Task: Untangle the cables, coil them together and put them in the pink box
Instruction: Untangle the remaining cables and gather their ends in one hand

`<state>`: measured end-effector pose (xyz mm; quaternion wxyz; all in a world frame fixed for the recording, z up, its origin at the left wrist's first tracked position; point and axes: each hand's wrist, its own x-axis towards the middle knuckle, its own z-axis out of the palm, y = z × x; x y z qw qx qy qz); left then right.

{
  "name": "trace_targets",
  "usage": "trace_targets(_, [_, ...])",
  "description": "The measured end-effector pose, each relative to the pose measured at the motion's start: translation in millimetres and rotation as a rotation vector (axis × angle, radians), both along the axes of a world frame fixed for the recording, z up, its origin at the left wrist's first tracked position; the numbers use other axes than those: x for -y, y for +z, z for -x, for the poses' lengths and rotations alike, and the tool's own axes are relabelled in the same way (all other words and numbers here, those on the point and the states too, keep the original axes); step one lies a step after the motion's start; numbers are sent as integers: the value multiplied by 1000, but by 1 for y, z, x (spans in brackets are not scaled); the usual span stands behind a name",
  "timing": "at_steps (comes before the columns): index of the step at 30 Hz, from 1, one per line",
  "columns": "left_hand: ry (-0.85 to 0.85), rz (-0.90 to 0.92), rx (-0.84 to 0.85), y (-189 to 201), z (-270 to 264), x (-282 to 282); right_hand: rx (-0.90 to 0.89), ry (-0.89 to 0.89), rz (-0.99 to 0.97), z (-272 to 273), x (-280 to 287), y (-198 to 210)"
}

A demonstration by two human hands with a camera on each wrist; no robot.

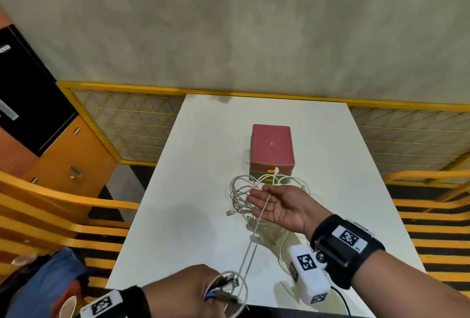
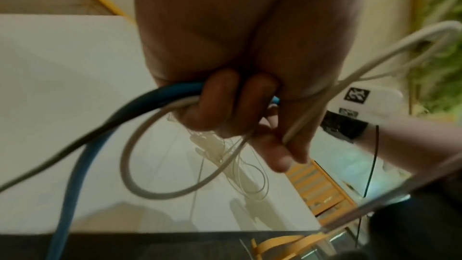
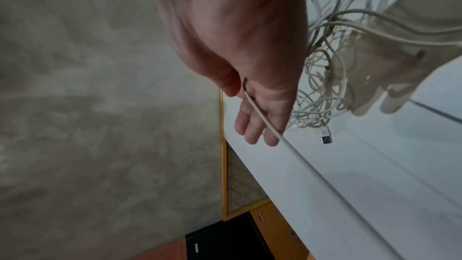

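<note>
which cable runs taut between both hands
The white cable lying across the open right hand and running down to the left hand; the other white cables lie tangled on the table.

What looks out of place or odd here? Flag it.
The white cables lie in a knotted heap on the table against the closed pink box, one plug end propped up on its front. One strand runs taut across the open right hand to the left hand, which grips a coil.
</note>
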<state>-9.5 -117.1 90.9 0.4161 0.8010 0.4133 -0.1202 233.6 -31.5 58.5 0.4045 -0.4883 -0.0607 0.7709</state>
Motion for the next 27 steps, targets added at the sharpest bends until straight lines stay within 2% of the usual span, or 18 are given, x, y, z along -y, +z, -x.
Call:
trace_targets(3, [-102,-24,-52,3,1,-14,55,-15,-36,1,-2,2])
trace_targets(5, [-105,-66,-53,2,7,-29,112,19,-75,-3,-2,5])
trace_targets(7, [23,-72,76,8,6,-45,168,75,-96,-9,1,8])
trace_targets(11, [487,-73,487,10,-22,-65,157,122,-99,-10,9,11])
trace_targets(13, [655,-74,593,1,-44,-69,100,130,-97,-2,14,15])
trace_targets(14, [686,-56,628,-5,-55,-69,63,131,-102,2,16,17])
trace_targets(17, [670,-49,646,-21,-77,-65,-36,147,-114,10,21,21])
trace_targets(20, [606,31,656,-26,-80,-56,-50,178,-118,9,22,24])
trace_targets(24, [397,177,468,-31,-61,-38,7,64,-86,-8,20,22])
trace_targets(27, [323,214,365,-32,-40,-30,85,120,-102,-13,30,27])
